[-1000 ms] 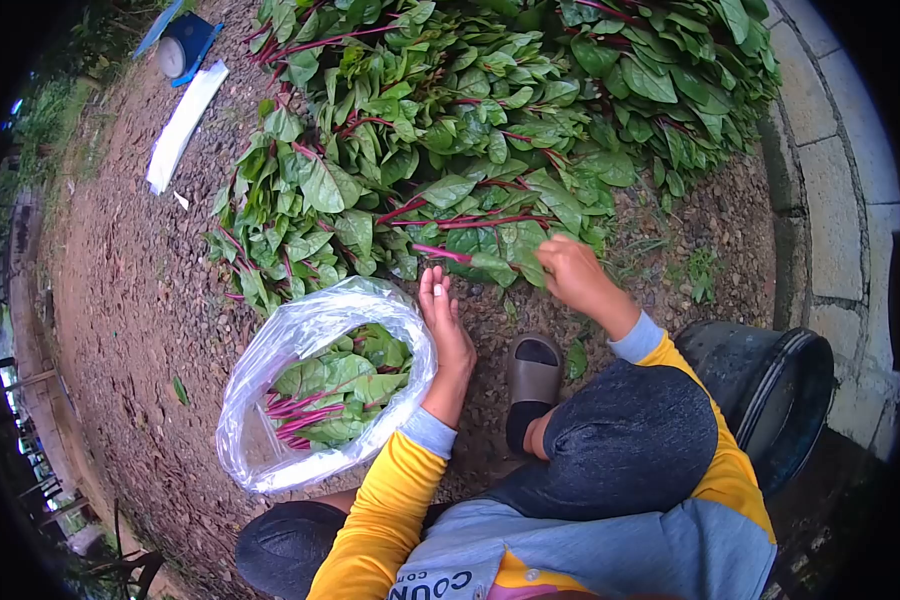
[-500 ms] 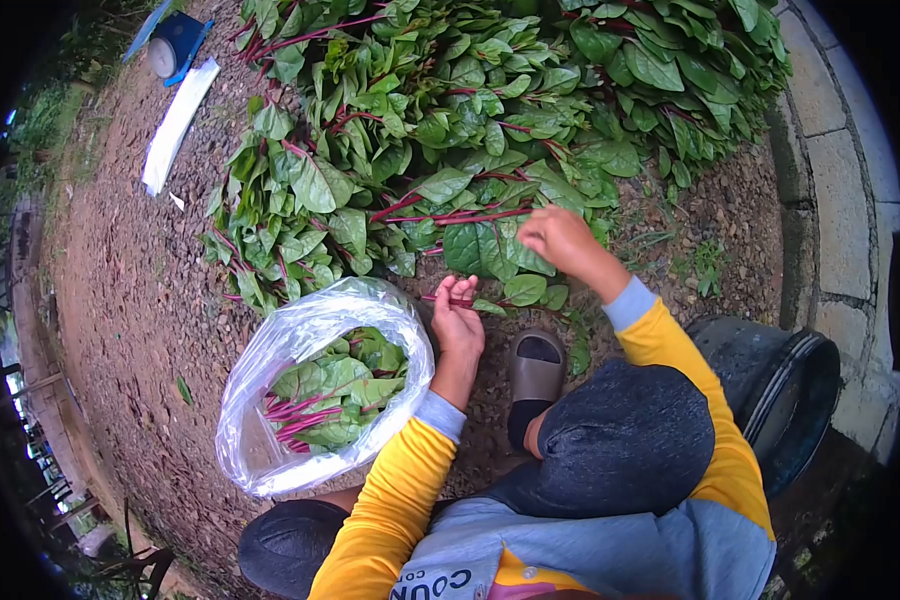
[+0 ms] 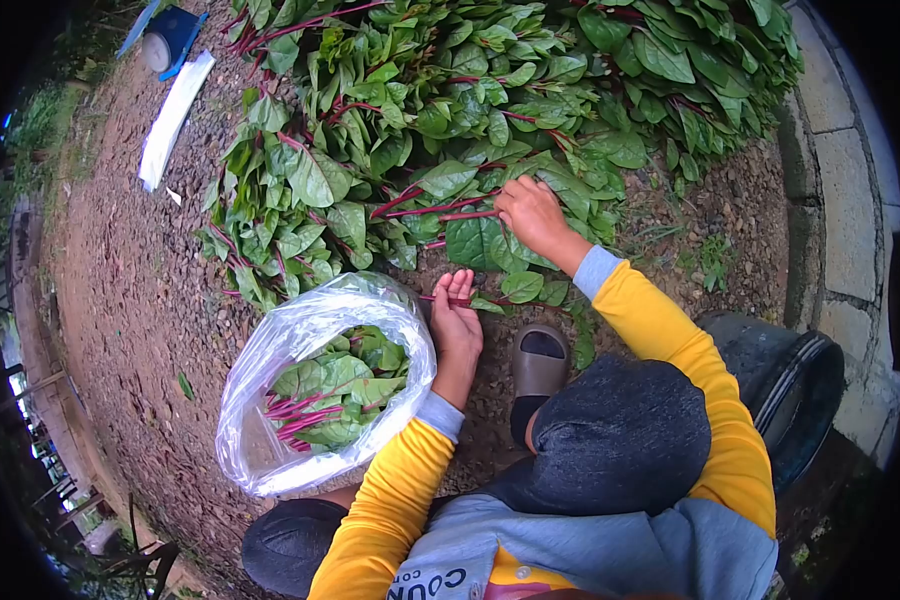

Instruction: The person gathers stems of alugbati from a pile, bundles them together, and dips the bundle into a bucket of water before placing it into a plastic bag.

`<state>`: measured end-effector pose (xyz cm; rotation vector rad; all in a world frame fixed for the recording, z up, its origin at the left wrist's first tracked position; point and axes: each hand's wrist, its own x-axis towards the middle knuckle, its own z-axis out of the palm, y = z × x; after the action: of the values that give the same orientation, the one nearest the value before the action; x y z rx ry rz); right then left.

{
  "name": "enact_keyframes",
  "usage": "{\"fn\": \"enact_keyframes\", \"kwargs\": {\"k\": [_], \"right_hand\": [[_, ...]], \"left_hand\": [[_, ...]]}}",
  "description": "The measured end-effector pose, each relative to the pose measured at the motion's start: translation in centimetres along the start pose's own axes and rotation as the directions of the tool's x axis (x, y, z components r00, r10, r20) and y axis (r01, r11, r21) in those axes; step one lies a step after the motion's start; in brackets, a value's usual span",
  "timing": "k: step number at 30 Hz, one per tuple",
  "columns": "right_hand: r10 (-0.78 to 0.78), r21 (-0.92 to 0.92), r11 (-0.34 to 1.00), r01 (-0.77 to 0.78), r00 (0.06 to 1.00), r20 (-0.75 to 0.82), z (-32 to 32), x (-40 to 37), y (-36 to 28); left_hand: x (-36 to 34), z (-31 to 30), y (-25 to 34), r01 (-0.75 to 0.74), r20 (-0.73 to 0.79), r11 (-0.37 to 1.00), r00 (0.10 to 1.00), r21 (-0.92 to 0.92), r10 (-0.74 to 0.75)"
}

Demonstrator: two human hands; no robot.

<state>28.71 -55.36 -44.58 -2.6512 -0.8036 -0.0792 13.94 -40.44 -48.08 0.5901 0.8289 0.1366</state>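
Fingers curled, my left hand (image 3: 456,325) holds a leafy stem (image 3: 485,303) with a dark red stalk, just right of the plastic bag's rim. My right hand (image 3: 532,213) is closed on a red stem (image 3: 470,214) at the near edge of the leaf pile (image 3: 450,130). A large round leaf (image 3: 473,243) lies just below that stem. The clear plastic bag (image 3: 240,400) stands open beside my left wrist, with green leaves and magenta stems (image 3: 335,385) inside it.
A dark bucket (image 3: 785,390) lies on its side at the right, near a stone block border (image 3: 840,180). At the upper left are a blue scale (image 3: 175,42) and a white strip (image 3: 175,120) on the gravelly soil. My sandalled foot (image 3: 541,362) is below the pile.
My right hand has moved a little left and up over the pile, and the end of a red stem now shows at its fingers. My left hand has barely moved.
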Motion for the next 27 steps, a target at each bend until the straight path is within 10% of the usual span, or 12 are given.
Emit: {"fn": "enact_keyframes", "kwargs": {"k": [21, 27], "right_hand": [[0.371, 0.531, 0.782, -0.326, 0.928, 0.024, -0.8, -6.4, -0.8], [0.172, 0.551, 0.802, -0.229, 0.973, 0.153, -0.2, -7.3, -2.8]], "left_hand": [[-2.0, 1.3, -0.2, -0.042, 0.008, 0.986, 0.999, 0.161, 0.041], [-2.1, 3.3, -0.5, -0.07, -0.034, 0.986, 0.997, 0.152, 0.076]]}}
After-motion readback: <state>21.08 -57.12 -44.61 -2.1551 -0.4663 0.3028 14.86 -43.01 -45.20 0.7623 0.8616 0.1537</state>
